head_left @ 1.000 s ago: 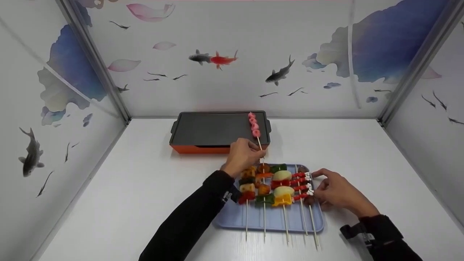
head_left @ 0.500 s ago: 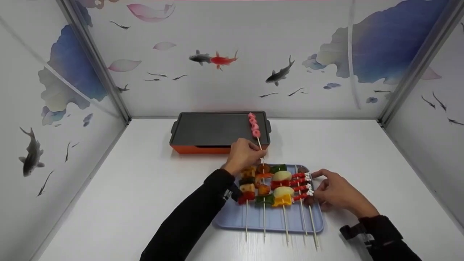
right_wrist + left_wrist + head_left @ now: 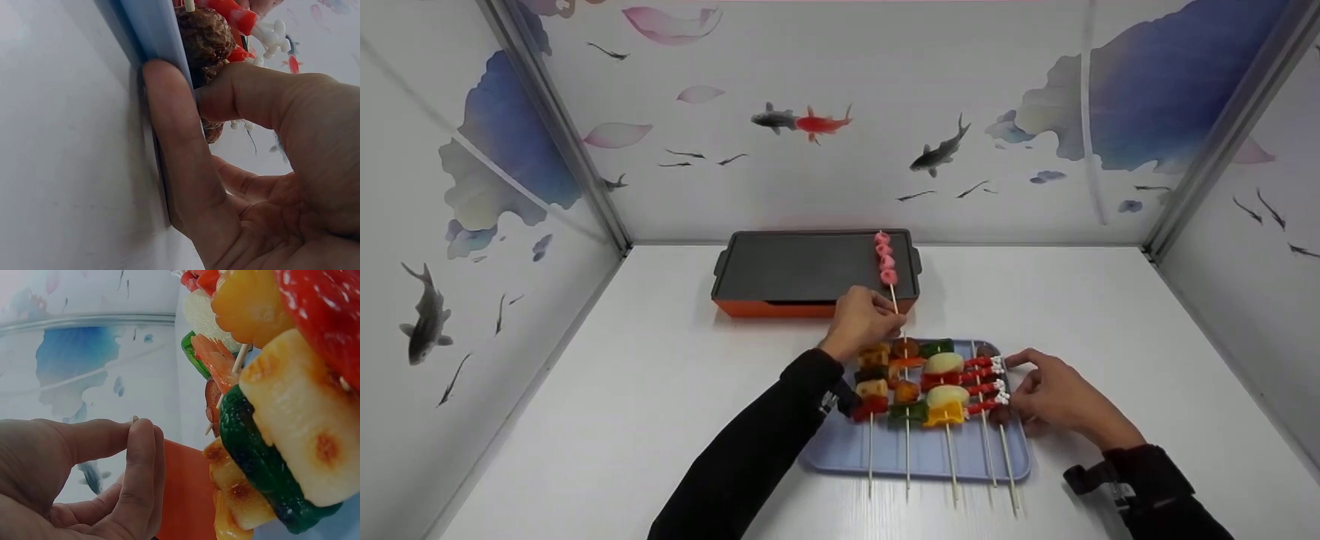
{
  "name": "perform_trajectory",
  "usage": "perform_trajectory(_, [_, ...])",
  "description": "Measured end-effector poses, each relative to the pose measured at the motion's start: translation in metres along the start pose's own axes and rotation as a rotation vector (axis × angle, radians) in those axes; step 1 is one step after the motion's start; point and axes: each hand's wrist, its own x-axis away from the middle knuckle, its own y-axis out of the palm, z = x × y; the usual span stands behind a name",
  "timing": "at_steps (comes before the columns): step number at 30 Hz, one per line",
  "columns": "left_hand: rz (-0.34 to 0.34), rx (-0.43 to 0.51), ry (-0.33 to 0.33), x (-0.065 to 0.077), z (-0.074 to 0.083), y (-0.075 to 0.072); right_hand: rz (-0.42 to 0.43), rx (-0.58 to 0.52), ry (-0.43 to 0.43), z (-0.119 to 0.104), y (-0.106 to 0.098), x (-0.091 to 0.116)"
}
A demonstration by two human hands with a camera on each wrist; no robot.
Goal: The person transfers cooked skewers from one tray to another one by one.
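Note:
My left hand (image 3: pixel 861 322) pinches the thin stick of a skewer of pink balls (image 3: pixel 887 261) between thumb and fingers. The pink balls lie over the right end of a black-topped griddle (image 3: pixel 802 266). In the left wrist view, the stick's end (image 3: pixel 135 418) just peeks out between the fingertips. At the right side of a blue tray (image 3: pixel 840 454), my right hand (image 3: pixel 1061 394) grips the rim; the right wrist view has the thumb on the inner side, beside brown meatballs (image 3: pixel 205 36), and a finger along the outside.
Several skewers fill the tray, with green pepper (image 3: pixel 909 413), yellow pepper (image 3: pixel 946 414) and red pieces with white tips (image 3: pixel 982 390). Their sticks stick out over the tray's front edge. The griddle's orange base (image 3: pixel 750 308) stands close to the back wall, behind the tray.
The pink skewer has turned very slightly, its near end shifting left with my left fingers. My right hand and the tray stay where they were.

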Motion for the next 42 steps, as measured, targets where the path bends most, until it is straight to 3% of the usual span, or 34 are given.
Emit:
perform_trajectory(4, [-0.008, 0.016, -0.012, 0.002, 0.000, -0.002, -0.009, -0.021, -0.005, 0.000, 0.001, 0.000])
perform_trajectory(13, [-0.002, -0.046, 0.000, 0.003, -0.001, -0.004, -0.019, -0.058, -0.023, -0.002, 0.000, 0.001])
perform_trajectory(20, [-0.043, 0.019, -0.004, 0.007, -0.002, -0.006, -0.013, -0.042, -0.007, -0.001, 0.000, 0.000])
perform_trajectory(26, [-0.031, 0.003, -0.003, 0.010, -0.003, -0.007, -0.011, -0.033, 0.032, 0.001, 0.001, -0.002])
perform_trajectory(35, [-0.065, 0.128, 0.014, 0.017, -0.011, -0.010, -0.009, -0.025, 0.021, 0.000, 0.001, -0.001])
perform_trajectory(42, [-0.049, 0.067, 0.045, 0.027, -0.016, -0.016, -0.010, -0.019, -0.006, -0.001, 0.000, 0.000])
